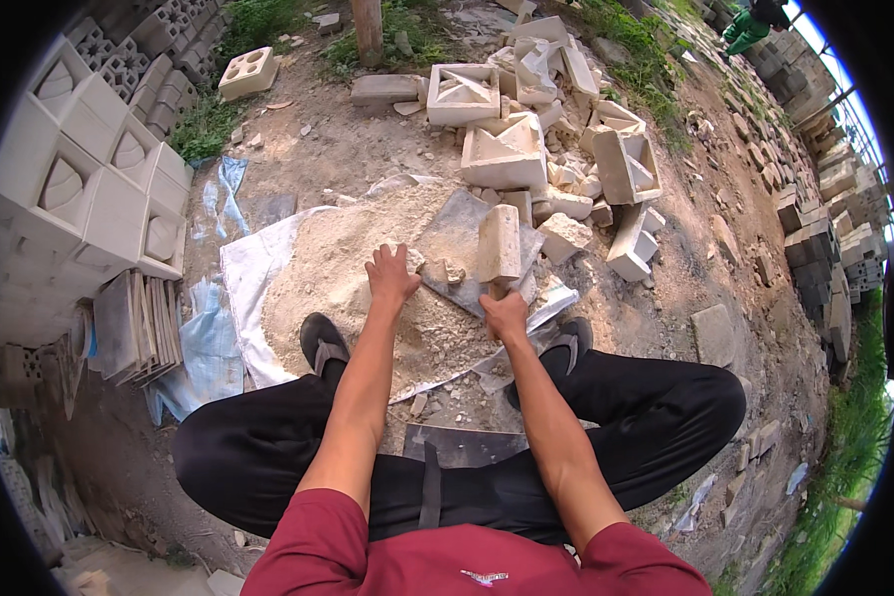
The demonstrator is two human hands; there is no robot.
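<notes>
My right hand (507, 314) grips the handle of a mallet whose pale block-shaped head (499, 242) stands raised over a grey flat slab (457, 233). Small stone lumps (447, 270) lie on the slab under the head. My left hand (391, 275) rests flat, fingers spread, on the edge of a sandy powder heap (338, 268) beside the slab. The heap lies on a white sheet (248, 288). I squat with both feet in dark sandals (323, 343) at the heap's near edge.
A pile of broken pale decorative blocks (546, 139) lies behind the slab. Stacked whole blocks (79, 179) form a wall at left, with flat tiles (139, 328) leaning below. More blocks line the right (815, 238). A person in green (750, 25) is far back.
</notes>
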